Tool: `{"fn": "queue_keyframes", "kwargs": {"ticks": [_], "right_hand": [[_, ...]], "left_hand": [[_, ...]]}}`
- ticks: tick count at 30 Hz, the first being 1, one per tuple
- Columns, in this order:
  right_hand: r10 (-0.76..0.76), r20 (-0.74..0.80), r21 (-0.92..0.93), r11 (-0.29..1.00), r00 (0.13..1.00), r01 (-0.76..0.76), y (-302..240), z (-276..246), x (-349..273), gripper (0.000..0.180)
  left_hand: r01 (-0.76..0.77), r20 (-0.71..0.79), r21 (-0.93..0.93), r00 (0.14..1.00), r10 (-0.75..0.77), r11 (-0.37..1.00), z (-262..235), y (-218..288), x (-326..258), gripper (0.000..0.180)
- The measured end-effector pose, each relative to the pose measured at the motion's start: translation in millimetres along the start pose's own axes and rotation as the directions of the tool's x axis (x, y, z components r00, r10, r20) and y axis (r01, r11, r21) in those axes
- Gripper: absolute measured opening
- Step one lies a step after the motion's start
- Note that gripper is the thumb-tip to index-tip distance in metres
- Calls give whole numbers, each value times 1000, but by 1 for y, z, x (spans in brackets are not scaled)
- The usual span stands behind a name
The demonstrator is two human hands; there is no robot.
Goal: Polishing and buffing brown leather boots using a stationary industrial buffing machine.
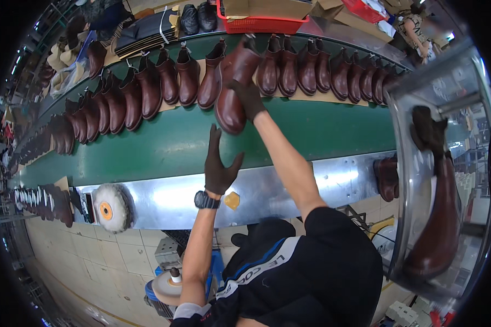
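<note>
Right hand (pixel 249 98), gloved, grips a brown boot (pixel 233 87) by its shaft, seemingly lifted over the green conveyor belt (pixel 311 131). Left hand (pixel 218 163) hangs empty just below the boot's toe, fingers spread wide

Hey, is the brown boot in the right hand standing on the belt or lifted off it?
Lifted: the right hand grips the brown boot, tilted above the green belt.

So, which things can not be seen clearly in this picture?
Head view only:
- Right hand: its palm and fingertips lie behind the boot, so the exact grip is hidden.
- Boot sole: turned away from the camera.
- Belt: its far left end is bent and blurred by the fisheye rim.
- Boots in the row at far left: too small to count.
- Left hand: open, its palm faces away.
</note>
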State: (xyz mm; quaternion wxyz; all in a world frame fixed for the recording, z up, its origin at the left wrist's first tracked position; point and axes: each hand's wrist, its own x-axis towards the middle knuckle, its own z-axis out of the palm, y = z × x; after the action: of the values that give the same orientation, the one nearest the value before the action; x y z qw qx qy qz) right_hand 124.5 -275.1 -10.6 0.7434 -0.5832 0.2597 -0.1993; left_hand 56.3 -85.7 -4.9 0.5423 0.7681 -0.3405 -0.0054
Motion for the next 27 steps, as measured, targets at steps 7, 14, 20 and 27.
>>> {"fn": "queue_keyframes", "kwargs": {"ticks": [7,14,20,27], "right_hand": [[-116,-268,-735,667,956,-125,87,-28,154,87],[-313,-249,-817,576,917,-26,140,-29,54,79],[-360,-79,-872,477,929,110,167,-65,-108,77],[-323,159,-910,319,933,266,152,-51,-109,66]], "left_hand": [[456,-265,600,889,-374,658,-48,-117,-149,56],[527,-305,795,775,-554,300,-54,-100,-203,51],[497,-265,788,806,-529,363,-59,-101,-198,51],[484,-246,801,803,-542,353,-67,-106,-201,51]]}}
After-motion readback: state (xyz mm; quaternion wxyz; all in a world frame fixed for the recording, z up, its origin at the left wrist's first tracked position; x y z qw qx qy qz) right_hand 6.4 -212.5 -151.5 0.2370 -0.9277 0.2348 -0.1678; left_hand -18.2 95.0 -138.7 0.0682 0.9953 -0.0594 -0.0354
